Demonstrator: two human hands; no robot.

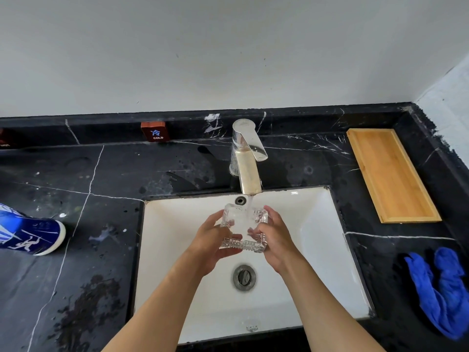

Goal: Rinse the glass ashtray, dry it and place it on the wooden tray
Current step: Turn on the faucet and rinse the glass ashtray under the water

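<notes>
I hold a square clear glass ashtray (244,226) over the white sink (317,240), tilted under the running faucet (247,158). Water streams from the spout onto the ashtray's far right part. My left hand (212,237) grips its left side and my right hand (275,237) grips its right side. The wooden tray (392,175) lies on the black counter at the right, with nothing on it. A crumpled blue cloth (442,288) lies on the counter near the right front.
The black marble counter (101,199) is wet with splashes left of the sink. A blue and white container (28,233) lies on its side at the left edge. A small brown COLD sign (154,132) stands against the back ledge. The sink drain (244,276) sits below my hands.
</notes>
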